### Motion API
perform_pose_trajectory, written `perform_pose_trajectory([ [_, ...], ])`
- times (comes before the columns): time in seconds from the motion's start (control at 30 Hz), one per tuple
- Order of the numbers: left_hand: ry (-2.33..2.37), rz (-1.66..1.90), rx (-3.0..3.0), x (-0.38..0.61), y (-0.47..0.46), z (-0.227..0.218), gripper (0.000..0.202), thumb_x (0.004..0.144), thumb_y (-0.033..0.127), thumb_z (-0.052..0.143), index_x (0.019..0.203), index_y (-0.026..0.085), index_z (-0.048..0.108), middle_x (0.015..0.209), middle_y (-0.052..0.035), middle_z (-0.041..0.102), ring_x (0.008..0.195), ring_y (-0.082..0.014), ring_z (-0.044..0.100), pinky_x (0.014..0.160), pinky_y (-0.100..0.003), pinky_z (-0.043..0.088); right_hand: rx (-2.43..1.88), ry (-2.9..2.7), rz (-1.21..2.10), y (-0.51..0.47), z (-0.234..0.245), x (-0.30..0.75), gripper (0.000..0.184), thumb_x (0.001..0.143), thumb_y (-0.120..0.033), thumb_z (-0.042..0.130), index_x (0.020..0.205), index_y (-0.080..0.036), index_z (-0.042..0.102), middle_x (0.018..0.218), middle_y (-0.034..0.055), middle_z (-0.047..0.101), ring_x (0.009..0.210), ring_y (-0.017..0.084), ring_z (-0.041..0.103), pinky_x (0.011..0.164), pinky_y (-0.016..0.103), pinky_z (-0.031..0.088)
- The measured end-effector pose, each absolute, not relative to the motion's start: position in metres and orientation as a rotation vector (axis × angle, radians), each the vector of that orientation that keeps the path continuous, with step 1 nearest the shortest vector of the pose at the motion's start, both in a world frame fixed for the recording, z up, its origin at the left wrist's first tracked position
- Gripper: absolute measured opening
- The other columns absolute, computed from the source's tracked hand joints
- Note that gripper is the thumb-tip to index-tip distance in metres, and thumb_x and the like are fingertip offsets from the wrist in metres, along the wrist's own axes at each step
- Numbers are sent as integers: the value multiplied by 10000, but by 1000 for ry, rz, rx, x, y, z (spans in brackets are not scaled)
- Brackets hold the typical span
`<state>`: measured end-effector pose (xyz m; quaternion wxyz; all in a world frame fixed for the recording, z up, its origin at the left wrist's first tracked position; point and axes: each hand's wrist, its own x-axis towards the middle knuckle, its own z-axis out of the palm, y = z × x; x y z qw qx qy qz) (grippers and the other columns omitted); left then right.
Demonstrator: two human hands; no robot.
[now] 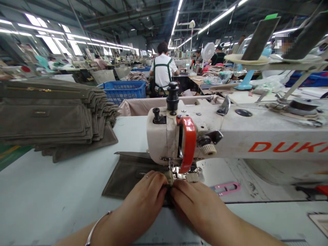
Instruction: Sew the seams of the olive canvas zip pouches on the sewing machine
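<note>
One fabric piece [128, 174] lies flat on the surface [51, 194] under the foot of the sewing machine [230, 136]. Your left hand [146, 196] and right hand [194, 198] meet just in front of the needle, palms down, fingers curled and pinching its near edge. One stack of similar pieces [51, 119] sits to the left. One pink clipper [227, 188] lies to the right.

Matt suede-like cloth panel [128, 176]; glossy red plastic guard [188, 143]; smooth painted-metal sewing machine [256, 136]
</note>
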<state>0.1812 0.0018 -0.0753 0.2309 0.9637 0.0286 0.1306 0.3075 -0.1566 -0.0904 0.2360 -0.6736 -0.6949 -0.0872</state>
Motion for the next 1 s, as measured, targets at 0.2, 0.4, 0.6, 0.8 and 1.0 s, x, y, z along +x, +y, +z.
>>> perform_pose_trajectory([
  [0.2,139,411,2615,181,3,-76,197,940,76,371,953,199,525,958,-63,614,862,-234,602,799,-438,541,-1734,-1813,-67,-155,-89,311,311,984,-109,376,1248,-151,535,1214,97,626,1042,189,618,876,285,532],
  [0.4,123,456,2571,179,5,-79,150,954,99,423,1010,213,502,977,-40,613,887,-199,605,809,-366,531,-1641,-1837,-321,-150,-91,313,364,1055,-194,300,946,-146,644,861,58,674,817,181,594,749,297,501],
  [0.6,-319,608,2775,180,5,-83,259,937,34,427,1120,173,548,1085,-70,664,1032,-195,624,961,-350,507,-1629,-1860,-271,-153,-100,310,328,1038,-185,360,874,-156,643,844,49,672,780,173,584,668,298,480],
  [0.8,-406,472,2908,175,6,-88,337,908,61,475,1213,182,553,1183,-65,671,1117,-200,619,1022,-359,494,-1640,-1852,-271,-162,-98,309,178,967,-133,503,1030,-163,667,904,44,710,878,183,637,761,299,535],
  [1.0,-455,367,2998,176,4,-87,338,882,41,468,1198,117,560,1185,-97,673,1116,-225,616,1009,-361,500,-1606,-1866,-293,-162,-101,310,192,933,-100,505,1027,-153,664,877,49,720,879,184,654,767,288,559],
])
